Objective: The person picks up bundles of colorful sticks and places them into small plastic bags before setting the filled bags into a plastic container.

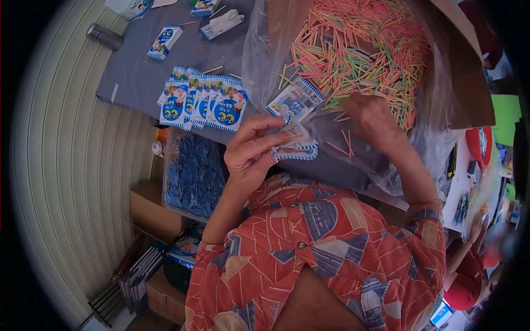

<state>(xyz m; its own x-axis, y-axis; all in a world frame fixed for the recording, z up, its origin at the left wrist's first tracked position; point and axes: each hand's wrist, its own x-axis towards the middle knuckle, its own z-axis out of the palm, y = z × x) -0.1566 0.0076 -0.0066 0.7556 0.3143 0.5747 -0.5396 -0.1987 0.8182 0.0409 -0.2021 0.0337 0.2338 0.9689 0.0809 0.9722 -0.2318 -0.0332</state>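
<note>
My left hand (256,146) is closed on a small blue-and-white plastic packet (298,144), pinched between thumb and fingers with its clear side up. My right hand (375,118) is at the near edge of a heap of thin coloured sticks (364,49), pink, yellow and green. Its fingers are curled and somewhat blurred; what they hold, if anything, I cannot make out. Just beyond my left hand, another printed packet (298,99) lies on the table. A few loose sticks (346,142) lie below my right hand.
The sticks lie in a clear plastic liner with cardboard (464,66) at the right. Overlapping printed packets (226,105) lie on the grey table (138,71). A bin of blue pieces (193,171) stands below its left side. A metal flask (105,36) stands far left. Another person (466,276) is at lower right.
</note>
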